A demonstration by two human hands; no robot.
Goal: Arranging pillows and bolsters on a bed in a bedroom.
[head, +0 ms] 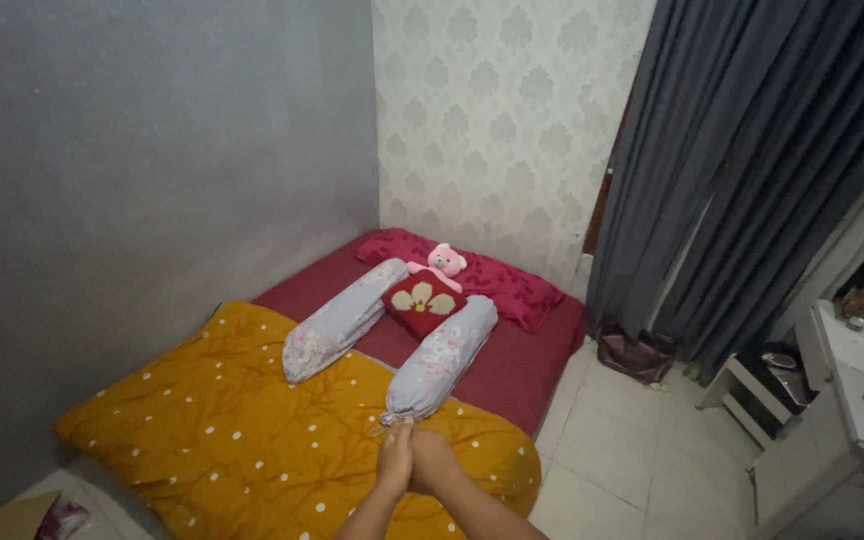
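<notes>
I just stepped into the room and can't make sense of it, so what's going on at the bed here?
A person stands at the foot of a mattress on the floor, with the left hand and right hand pressed together just below the tied end of a pale floral bolster. A second bolster lies beside it, both angled over an orange dotted blanket. Between them sit a red cushion and a pink teddy bear, against a pink pillow.

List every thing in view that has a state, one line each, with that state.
Left hand: pressed against the right hand, at the bolster's tied end.
Right hand: closed against the left.
Near bolster: lying on the bed, end tied.
Far bolster: lying flat.
Orange blanket: spread out.
Curtain: drawn shut.
Pink bear: propped against the pillow.
</notes>
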